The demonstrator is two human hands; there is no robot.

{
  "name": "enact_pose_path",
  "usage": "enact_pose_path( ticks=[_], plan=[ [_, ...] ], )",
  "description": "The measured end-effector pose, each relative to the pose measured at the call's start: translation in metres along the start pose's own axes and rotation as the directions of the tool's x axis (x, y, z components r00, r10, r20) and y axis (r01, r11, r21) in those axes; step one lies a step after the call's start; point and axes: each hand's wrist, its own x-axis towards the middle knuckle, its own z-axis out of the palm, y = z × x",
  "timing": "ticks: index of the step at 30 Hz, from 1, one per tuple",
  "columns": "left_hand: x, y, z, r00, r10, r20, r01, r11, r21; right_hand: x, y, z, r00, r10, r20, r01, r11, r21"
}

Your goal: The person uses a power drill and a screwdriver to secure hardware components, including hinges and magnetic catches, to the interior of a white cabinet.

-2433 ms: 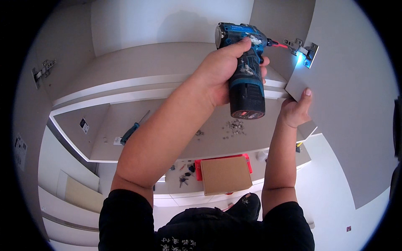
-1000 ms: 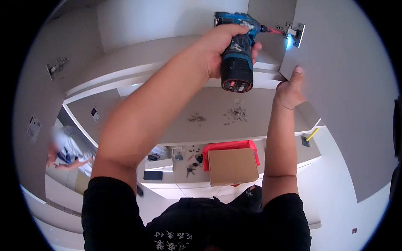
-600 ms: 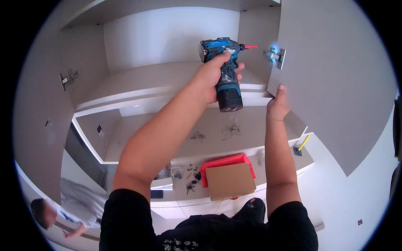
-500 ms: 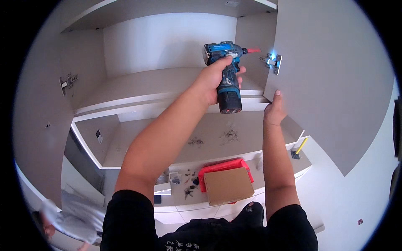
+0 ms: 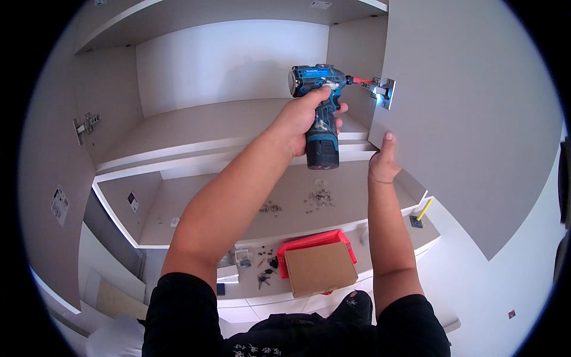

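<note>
A blue and black cordless impact driver is gripped by its handle in my left hand. Its red bit points right and reaches the metal hinge at the inner edge of the cabinet door. A bright bluish light falls on the hinge. Below it, my right hand holds the door's lower edge, thumb up on the face; its other fingers are hidden behind the door. Whether the bit sits in a screw is too small to tell.
An opposite door stands open at left, near another hinge. Small metal hardware lies on the lower shelf. Below are a cardboard box on a red tray, keys, and a yellow-handled tool.
The driver's bit has come up to the hinge from a small gap away. The view has shifted slightly. A person at lower left has moved mostly out of sight.
</note>
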Motion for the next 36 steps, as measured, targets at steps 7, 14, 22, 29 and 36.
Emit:
enact_pose_path(
  ticks=[7, 14, 22, 29, 36],
  plan=[
    [0.005, -0.002, -0.003, 1.0, 0.006, 0.012, -0.006, 1.0, -0.022, -0.001, 0.009, 0.002, 0.999, 0.004, -0.053, 0.001, 0.996, 0.091],
    [0.0, 0.002, 0.001, 1.0, 0.008, -0.006, -0.008, 1.0, 0.013, -0.003, -0.001, 0.005, 0.996, 0.085, -0.03, -0.079, 0.98, 0.183],
    [0.002, -0.002, 0.002, 0.999, 0.031, -0.025, -0.03, 0.999, 0.04, -0.001, 0.006, 0.004, 0.999, 0.014, -0.039, -0.007, 0.985, 0.172],
    [0.003, -0.001, 0.0, 1.0, 0.028, 0.005, -0.028, 0.998, 0.057, -0.002, 0.013, -0.001, 1.0, 0.015, 0.003, -0.015, 0.995, 0.102],
    [0.003, 0.006, 0.0, 0.999, 0.015, -0.029, -0.011, 0.994, 0.113, -0.004, 0.009, 0.0, 1.0, -0.017, 0.019, 0.018, 1.0, -0.007]
  ],
)
